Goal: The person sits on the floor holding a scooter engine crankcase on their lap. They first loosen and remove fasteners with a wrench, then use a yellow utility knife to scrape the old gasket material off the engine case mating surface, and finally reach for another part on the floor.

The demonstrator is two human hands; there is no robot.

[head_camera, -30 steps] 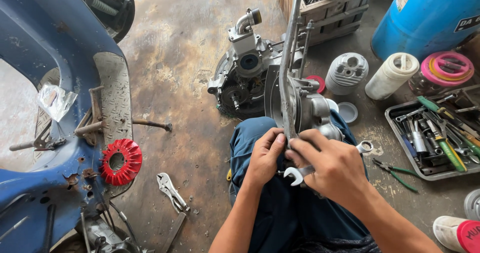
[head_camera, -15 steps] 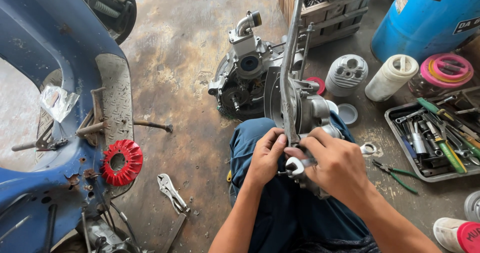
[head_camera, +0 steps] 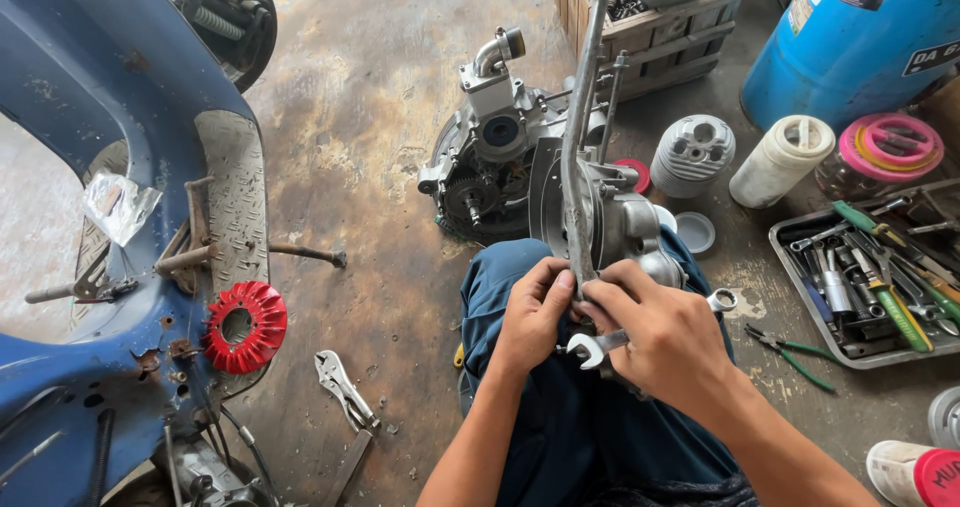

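Steel wrench half hidden under right hand.

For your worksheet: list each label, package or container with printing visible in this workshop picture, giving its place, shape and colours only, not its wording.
Blue drum, top right: round green sticker, dark rectangular labels.
Red-capped container, bottom right corner: white body, dark print on the cap.
Clear plastic bag, left on the blue scooter body: crumpled, no print legible.
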